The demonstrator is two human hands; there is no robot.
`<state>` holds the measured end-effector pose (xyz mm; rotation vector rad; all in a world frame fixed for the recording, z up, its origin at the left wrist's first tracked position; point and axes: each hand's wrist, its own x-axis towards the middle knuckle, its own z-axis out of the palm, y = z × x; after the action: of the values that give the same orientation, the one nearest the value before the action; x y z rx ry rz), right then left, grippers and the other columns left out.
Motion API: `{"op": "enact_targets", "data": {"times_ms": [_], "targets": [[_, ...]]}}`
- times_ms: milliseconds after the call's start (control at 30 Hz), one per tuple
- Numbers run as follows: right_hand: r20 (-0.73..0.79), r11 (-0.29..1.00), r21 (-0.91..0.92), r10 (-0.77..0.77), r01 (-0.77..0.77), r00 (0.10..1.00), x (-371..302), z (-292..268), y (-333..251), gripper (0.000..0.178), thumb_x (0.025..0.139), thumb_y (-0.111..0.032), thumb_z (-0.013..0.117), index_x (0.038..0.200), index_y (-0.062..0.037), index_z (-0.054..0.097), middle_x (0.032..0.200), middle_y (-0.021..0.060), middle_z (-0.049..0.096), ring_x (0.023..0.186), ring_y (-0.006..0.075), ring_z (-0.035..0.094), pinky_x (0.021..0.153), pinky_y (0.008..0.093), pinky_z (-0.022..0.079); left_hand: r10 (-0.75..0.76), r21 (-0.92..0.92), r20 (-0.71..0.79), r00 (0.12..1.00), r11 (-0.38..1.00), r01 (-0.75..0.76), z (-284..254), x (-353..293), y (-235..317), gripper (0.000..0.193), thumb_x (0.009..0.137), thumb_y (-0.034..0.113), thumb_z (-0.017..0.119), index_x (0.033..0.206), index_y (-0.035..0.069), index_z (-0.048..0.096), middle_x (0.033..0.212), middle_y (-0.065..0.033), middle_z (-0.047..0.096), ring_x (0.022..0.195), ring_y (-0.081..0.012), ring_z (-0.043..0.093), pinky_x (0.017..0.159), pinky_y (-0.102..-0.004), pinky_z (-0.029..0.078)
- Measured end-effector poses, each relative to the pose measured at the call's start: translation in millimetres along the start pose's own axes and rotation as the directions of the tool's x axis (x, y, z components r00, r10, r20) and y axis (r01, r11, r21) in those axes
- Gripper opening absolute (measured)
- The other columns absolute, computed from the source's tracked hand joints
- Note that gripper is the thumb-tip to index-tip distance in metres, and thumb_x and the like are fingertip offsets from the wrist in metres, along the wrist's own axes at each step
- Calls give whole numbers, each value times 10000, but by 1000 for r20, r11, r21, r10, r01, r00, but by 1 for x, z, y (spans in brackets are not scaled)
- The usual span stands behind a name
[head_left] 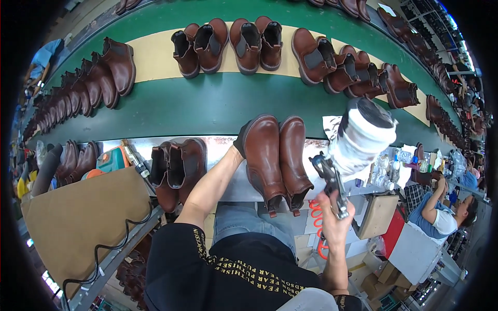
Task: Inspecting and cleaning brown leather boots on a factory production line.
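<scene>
Head view: a brown boot pair (263, 150) sits at the centre, toes toward 12 o'clock.
Left hand (239, 147): at the pair's 10 o'clock, mostly hidden behind a boot; it seems to support it, but its grip cannot be told.
Right hand (338, 213): at 4 o'clock, wrapped round a spray gun (330, 179).
Step, as judged: spraying the pair, though no mist shows.
Next move calls for: gun aimed toward 9 o'clock, boots turned to bare their sides.
Around: white-wrapped pot (358, 145) at 2 o'clock; red coiled hose (315, 216) at 5; darker boots (193, 160) at 9; green bench (171, 106) at 11.
</scene>
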<state>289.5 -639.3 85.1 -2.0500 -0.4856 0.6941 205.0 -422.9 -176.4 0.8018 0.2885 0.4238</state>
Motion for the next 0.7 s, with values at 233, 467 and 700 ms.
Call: {"op": "enact_targets", "data": {"times_ms": [233, 467, 700], "targets": [[257, 997, -29, -68, 78, 964, 5, 16, -37, 154, 774, -74, 715, 826, 19, 603, 620, -17, 471, 596, 52, 414, 534, 215, 350, -87, 124, 126, 988, 990, 71, -11, -1, -16, 308, 906, 97, 505, 1211, 54, 517, 1171, -92, 572, 1060, -175, 550, 941, -322, 446], [10, 998, -68, -2, 3, 1000, 0, -5, -5, 223, 781, -88, 717, 700, -6, 526, 588, -48, 408, 561, 48, 340, 495, 220, 287, -9, -21, 78, 997, 1000, 11, 15, 5, 15, 318, 914, 71, 496, 1232, 55, 503, 1186, -76, 565, 1065, -146, 541, 951, -294, 439], [145, 1000, 22, 8, -11, 989, 0, 25, -8, 207, 778, -111, 723, 723, -5, 554, 588, -53, 416, 563, 48, 354, 504, 213, 309, -162, -436, 55, 985, 884, 169, 5, 15, 5, 302, 936, 86, 462, 1237, 67, 492, 1180, -56, 559, 1047, -137, 545, 946, -296, 448]]}}
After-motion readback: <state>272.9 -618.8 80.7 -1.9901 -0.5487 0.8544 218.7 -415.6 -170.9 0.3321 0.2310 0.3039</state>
